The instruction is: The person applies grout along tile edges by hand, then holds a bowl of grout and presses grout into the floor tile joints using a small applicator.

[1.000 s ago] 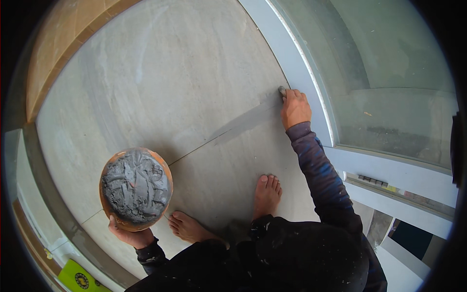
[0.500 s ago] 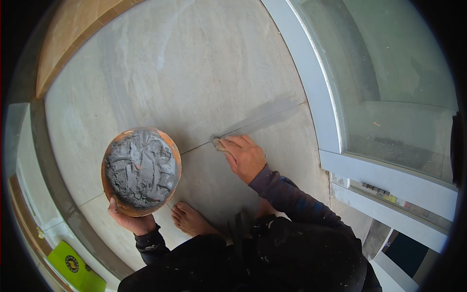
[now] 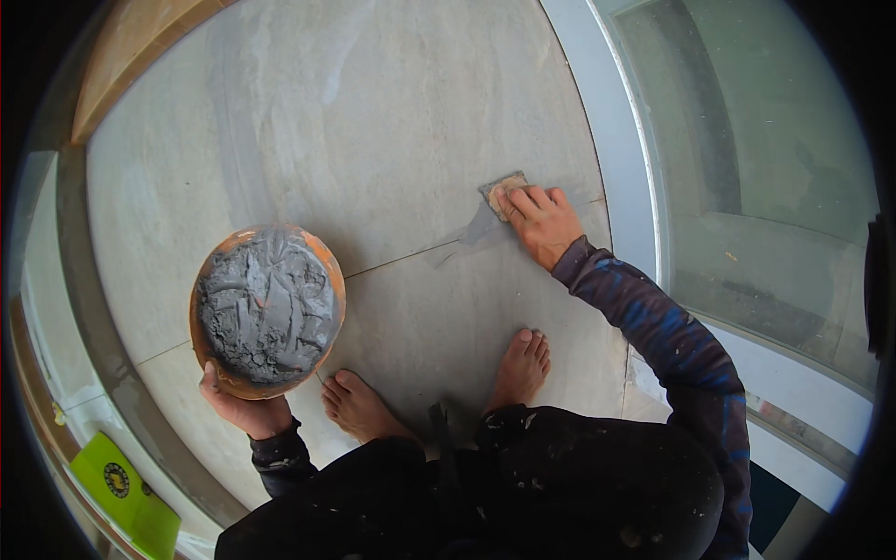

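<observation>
My left hand (image 3: 238, 401) holds an orange bowl (image 3: 333, 308) from below its left side, full of thick grey paste (image 3: 266, 299). My right hand (image 3: 538, 220) is gripping a small square, flat spreader (image 3: 495, 189) with a tan middle, pressed against the large grey floor tiles (image 3: 345, 149). Under and behind the spreader, a thin grey smear (image 3: 471, 238) runs along the straight joint between two tiles. The bowl is held above the floor, left of the spreader.
My bare feet stand below the joint, the left (image 3: 364, 406) and right (image 3: 520, 369). A white frame (image 3: 602, 112) with a glass panel (image 3: 756, 187) borders the right. A wooden edge (image 3: 126, 61) lies top left, a green object (image 3: 126, 495) with a round emblem bottom left.
My right hand moved from the right-hand frame down-left along the joint, then back up-right, the spreader now turned flatter. The bowl shifted slightly upward in view. My right foot shows again.
</observation>
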